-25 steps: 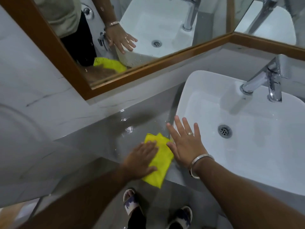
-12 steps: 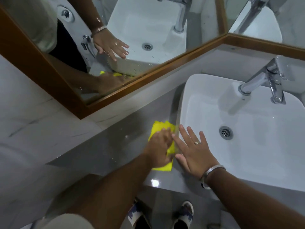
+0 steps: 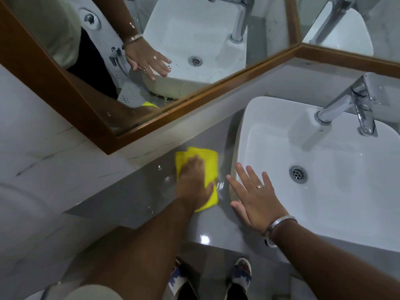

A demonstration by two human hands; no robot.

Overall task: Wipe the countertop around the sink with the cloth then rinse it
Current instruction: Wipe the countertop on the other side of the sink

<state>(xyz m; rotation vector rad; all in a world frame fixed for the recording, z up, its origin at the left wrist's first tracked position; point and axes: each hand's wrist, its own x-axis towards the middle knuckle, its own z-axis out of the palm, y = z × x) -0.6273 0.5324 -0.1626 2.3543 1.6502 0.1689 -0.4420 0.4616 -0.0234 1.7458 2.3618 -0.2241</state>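
A yellow cloth lies flat on the wet grey countertop, just left of the white sink. My left hand presses palm-down on the cloth and looks blurred from motion. My right hand rests flat with fingers spread on the sink's left rim, holding nothing. It wears a ring and a metal bangle. A chrome tap stands at the sink's back right, with no water running.
A wood-framed mirror runs along the back wall and mirrors both hands and the basin. A marble-look wall closes the counter on the left. My sandalled feet show below the counter's front edge. A drain sits mid-basin.
My left hand has pushed the cloth away from the front edge toward the back wall, along the sink's left side. My right hand has stayed on the sink rim.
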